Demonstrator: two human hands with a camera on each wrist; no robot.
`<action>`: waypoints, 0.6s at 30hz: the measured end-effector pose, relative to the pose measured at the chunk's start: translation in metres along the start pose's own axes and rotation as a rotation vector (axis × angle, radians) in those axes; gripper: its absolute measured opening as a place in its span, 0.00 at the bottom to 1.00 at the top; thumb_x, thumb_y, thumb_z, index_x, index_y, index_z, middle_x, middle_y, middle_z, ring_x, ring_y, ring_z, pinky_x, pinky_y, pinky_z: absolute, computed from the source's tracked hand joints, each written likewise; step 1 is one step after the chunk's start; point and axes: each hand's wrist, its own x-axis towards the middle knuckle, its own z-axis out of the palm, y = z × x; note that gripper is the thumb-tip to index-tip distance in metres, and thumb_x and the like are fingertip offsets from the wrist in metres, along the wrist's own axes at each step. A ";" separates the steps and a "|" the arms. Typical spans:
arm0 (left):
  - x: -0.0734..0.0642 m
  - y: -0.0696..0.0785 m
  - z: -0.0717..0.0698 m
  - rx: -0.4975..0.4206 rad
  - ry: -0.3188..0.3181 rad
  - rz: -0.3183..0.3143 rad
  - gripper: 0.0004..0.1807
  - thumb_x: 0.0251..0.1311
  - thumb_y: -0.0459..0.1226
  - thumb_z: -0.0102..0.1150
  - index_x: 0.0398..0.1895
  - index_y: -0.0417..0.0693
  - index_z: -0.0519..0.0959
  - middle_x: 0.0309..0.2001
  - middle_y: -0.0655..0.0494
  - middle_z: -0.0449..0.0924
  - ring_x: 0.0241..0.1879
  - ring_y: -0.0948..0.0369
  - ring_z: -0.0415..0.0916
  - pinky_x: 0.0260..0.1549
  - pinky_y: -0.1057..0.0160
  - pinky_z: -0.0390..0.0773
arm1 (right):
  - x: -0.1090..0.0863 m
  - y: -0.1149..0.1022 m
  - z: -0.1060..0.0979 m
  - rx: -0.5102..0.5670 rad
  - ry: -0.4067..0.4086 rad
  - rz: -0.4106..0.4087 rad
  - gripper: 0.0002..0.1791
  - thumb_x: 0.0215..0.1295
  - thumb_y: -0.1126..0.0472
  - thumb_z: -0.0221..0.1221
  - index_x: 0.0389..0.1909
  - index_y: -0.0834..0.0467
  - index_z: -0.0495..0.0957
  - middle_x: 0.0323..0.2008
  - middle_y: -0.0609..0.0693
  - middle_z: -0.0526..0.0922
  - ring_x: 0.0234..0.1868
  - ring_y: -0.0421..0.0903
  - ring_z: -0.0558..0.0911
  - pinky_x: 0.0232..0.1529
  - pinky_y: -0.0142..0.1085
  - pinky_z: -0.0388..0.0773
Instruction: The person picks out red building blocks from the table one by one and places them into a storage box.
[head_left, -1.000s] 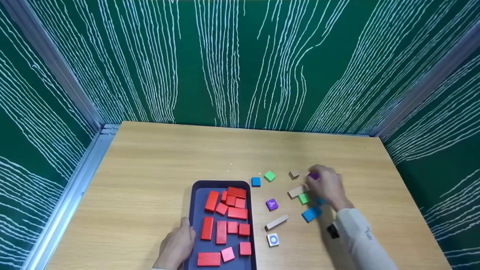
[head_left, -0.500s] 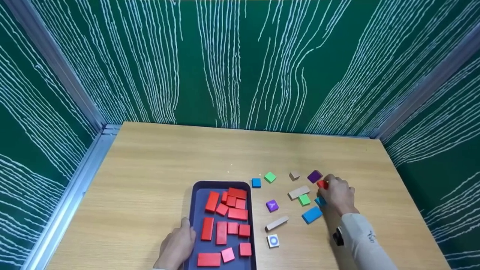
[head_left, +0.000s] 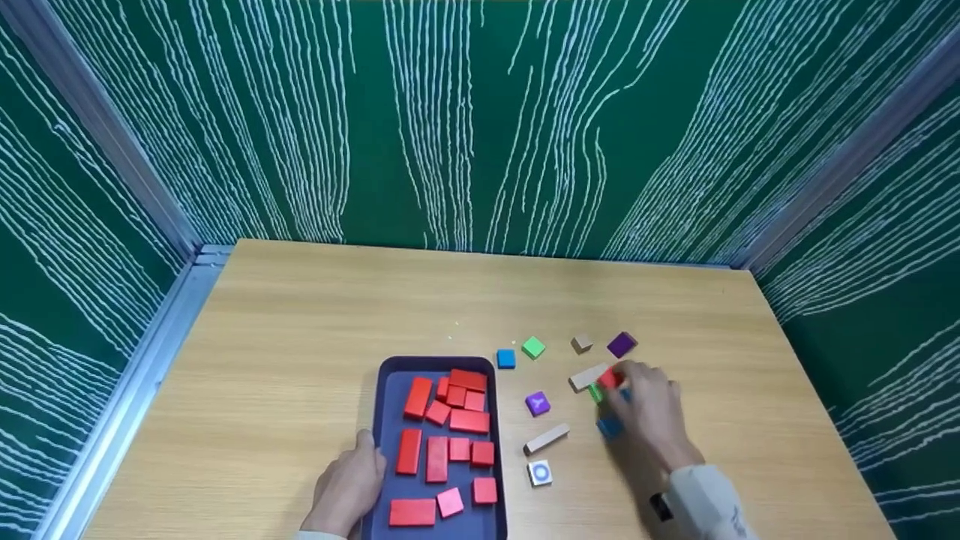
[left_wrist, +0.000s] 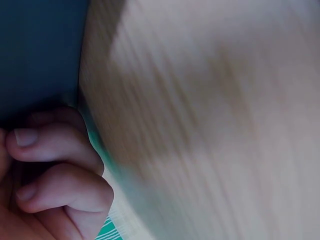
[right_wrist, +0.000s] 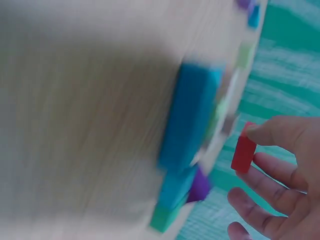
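Note:
My right hand pinches a small red block between thumb and fingertips; in the right wrist view the block is above the table, with the other fingers spread behind. Around that hand in the head view lie a light wooden block, a partly hidden green block, a blue block and a dark purple block. My left hand grips the left rim of a dark tray, and its curled fingers show beside the tray's side in the left wrist view. Several red blocks lie in the tray.
Between tray and right hand lie a purple cube, a wooden stick and a white cube with a blue ring. Farther back are a blue cube, a green cube and a wooden cube. Green walls surround the table.
My right hand first leaves the dark purple block, then takes the red block from beside it and carries it left toward the tray. The left hand stays on the tray rim.

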 end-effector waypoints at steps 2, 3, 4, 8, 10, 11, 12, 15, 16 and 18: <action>0.000 0.000 0.000 0.012 0.011 0.008 0.20 0.75 0.39 0.44 0.61 0.34 0.64 0.28 0.48 0.75 0.26 0.54 0.76 0.26 0.50 0.74 | -0.011 -0.019 0.001 0.003 0.023 -0.060 0.15 0.55 0.64 0.72 0.43 0.59 0.80 0.36 0.53 0.83 0.40 0.58 0.79 0.44 0.57 0.69; 0.000 0.001 0.000 0.015 0.016 0.013 0.20 0.74 0.39 0.44 0.60 0.34 0.65 0.28 0.48 0.75 0.26 0.54 0.75 0.26 0.50 0.74 | -0.016 -0.029 0.001 -0.001 0.034 -0.086 0.16 0.54 0.63 0.73 0.42 0.58 0.81 0.36 0.51 0.83 0.39 0.56 0.79 0.45 0.56 0.69; 0.000 0.000 0.000 0.021 0.021 0.017 0.19 0.74 0.39 0.44 0.60 0.34 0.65 0.28 0.48 0.75 0.26 0.54 0.75 0.26 0.50 0.74 | -0.021 -0.040 0.002 -0.002 0.038 -0.116 0.15 0.54 0.62 0.73 0.41 0.57 0.81 0.35 0.50 0.83 0.39 0.55 0.80 0.45 0.55 0.70; 0.000 -0.001 0.000 0.039 0.042 0.033 0.18 0.74 0.39 0.45 0.58 0.34 0.65 0.27 0.47 0.75 0.25 0.53 0.75 0.25 0.50 0.73 | -0.044 -0.086 0.005 -0.010 -0.072 -0.162 0.13 0.58 0.54 0.72 0.42 0.51 0.82 0.35 0.43 0.82 0.40 0.47 0.78 0.48 0.50 0.71; -0.001 -0.001 0.000 0.050 0.055 0.035 0.19 0.74 0.39 0.46 0.58 0.34 0.66 0.27 0.47 0.75 0.26 0.52 0.76 0.26 0.49 0.73 | -0.056 -0.108 0.005 0.034 -0.205 -0.163 0.12 0.62 0.50 0.68 0.45 0.48 0.82 0.38 0.40 0.81 0.41 0.44 0.75 0.46 0.47 0.72; -0.001 -0.001 0.000 0.053 0.060 0.038 0.19 0.73 0.39 0.46 0.58 0.34 0.66 0.27 0.46 0.75 0.26 0.52 0.76 0.25 0.49 0.73 | -0.062 -0.117 0.004 0.058 -0.275 -0.175 0.12 0.63 0.50 0.66 0.47 0.46 0.82 0.39 0.39 0.80 0.43 0.43 0.74 0.46 0.46 0.72; -0.001 -0.001 0.000 0.057 0.065 0.041 0.19 0.73 0.39 0.46 0.58 0.33 0.66 0.28 0.46 0.76 0.26 0.52 0.77 0.25 0.49 0.74 | -0.068 -0.124 0.005 0.082 -0.336 -0.212 0.12 0.65 0.50 0.64 0.48 0.46 0.82 0.42 0.39 0.80 0.44 0.43 0.74 0.47 0.46 0.73; -0.002 0.000 0.001 0.055 0.069 0.040 0.19 0.73 0.39 0.46 0.59 0.33 0.66 0.28 0.45 0.76 0.26 0.51 0.77 0.26 0.48 0.73 | -0.084 -0.141 0.010 0.180 -0.456 -0.335 0.14 0.69 0.49 0.62 0.52 0.45 0.81 0.47 0.38 0.80 0.49 0.43 0.74 0.48 0.46 0.74; -0.002 0.001 0.001 0.054 0.070 0.042 0.19 0.73 0.39 0.46 0.58 0.33 0.66 0.28 0.45 0.76 0.25 0.51 0.77 0.25 0.48 0.73 | -0.088 -0.143 0.012 0.192 -0.464 -0.392 0.14 0.69 0.49 0.62 0.53 0.45 0.81 0.48 0.38 0.80 0.49 0.42 0.74 0.49 0.46 0.73; -0.002 0.001 0.002 0.050 0.066 0.043 0.19 0.73 0.39 0.46 0.58 0.33 0.66 0.28 0.46 0.76 0.26 0.51 0.77 0.26 0.48 0.73 | -0.094 -0.146 0.018 0.207 -0.475 -0.463 0.16 0.69 0.48 0.62 0.54 0.46 0.80 0.50 0.38 0.81 0.50 0.41 0.74 0.49 0.46 0.72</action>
